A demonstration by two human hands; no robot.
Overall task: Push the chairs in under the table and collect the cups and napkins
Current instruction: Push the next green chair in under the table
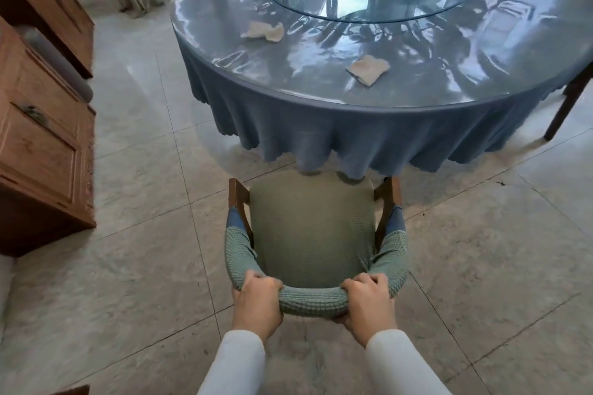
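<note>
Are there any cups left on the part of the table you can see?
No: on the visible part of the table lie only two crumpled napkins, plus the glass turntable; no cup shows.

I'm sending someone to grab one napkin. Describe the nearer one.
On the round blue-clothed table, look near the front edge, right of centre. The napkin lies crumpled there, well outside the glass turntable; the other napkin lies farther left, beside the turntable's rim.
</note>
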